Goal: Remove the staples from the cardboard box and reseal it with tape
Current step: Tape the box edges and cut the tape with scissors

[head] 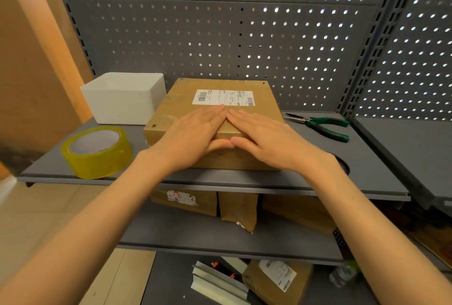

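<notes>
Cardboard box [234,119] lies flat and closed mid-shelf, long axis running from 6 to 12 o'clock, its near edge close to the lip of the grey shelf [381,158]; left hand [193,133] and right hand [264,136] press flat on its top, fingers straight and together, index tips meeting, thumbs touching over the near edge; white shipping label [223,97] with barcodes sits toward 12, print too small to read; tape roll [96,152] at 9, white bin [124,98] at 10, green-handled pliers [320,125] at 3, bare shelf beyond them.
</notes>
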The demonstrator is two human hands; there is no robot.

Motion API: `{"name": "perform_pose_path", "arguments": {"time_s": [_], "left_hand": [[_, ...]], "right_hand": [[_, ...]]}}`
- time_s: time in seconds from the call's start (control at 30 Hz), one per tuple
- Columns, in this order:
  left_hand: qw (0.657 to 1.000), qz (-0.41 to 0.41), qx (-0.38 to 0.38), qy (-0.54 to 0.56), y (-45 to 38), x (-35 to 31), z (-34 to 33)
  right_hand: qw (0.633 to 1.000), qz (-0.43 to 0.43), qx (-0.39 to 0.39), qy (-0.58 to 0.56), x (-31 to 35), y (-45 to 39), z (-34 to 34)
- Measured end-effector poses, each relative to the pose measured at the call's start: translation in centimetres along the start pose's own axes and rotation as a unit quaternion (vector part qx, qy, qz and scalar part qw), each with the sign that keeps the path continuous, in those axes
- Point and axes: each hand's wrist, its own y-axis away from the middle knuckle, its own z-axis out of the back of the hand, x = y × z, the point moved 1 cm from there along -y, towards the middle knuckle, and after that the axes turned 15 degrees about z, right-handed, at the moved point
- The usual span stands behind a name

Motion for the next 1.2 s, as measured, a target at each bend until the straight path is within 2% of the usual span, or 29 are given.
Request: {"name": "perform_pose_path", "arguments": {"time_s": [0.23,0.47,0.63,0.8,1.0,1.07,1.2], "left_hand": [[0.995,0.024,-0.084,0.052,0.8,-0.4,-0.2],[0.99,0.031,-0.136,-0.005,1.8,-0.9,0.5],[0.99,0.042,-0.128,-0.043,2.8,-1.3,0.5],[0.974,0.104,-0.183,0.078,5.2,1.1,1.5],[0.939,0.208,-0.238,0.138,9.2,7.9,2.7],[0.933,0.257,-0.211,0.136,10.4,10.3,2.4],[0.942,0.299,-0.069,0.135,11.7,13.6,1.4]], "right_hand": [[1.0,-0.021,-0.005,-0.016,0.1,-0.2,-0.1],[0.999,-0.031,-0.006,-0.038,0.3,-0.5,0.1],[0.992,-0.048,-0.103,-0.048,1.1,0.5,0.6],[0.982,-0.046,-0.181,0.004,3.1,0.6,0.9],[0.968,-0.036,-0.249,-0.008,6.2,-1.7,0.6],[0.966,-0.029,-0.257,-0.014,7.4,-2.9,0.2],[0.963,-0.007,-0.265,-0.043,9.7,-5.2,-0.8]]}}
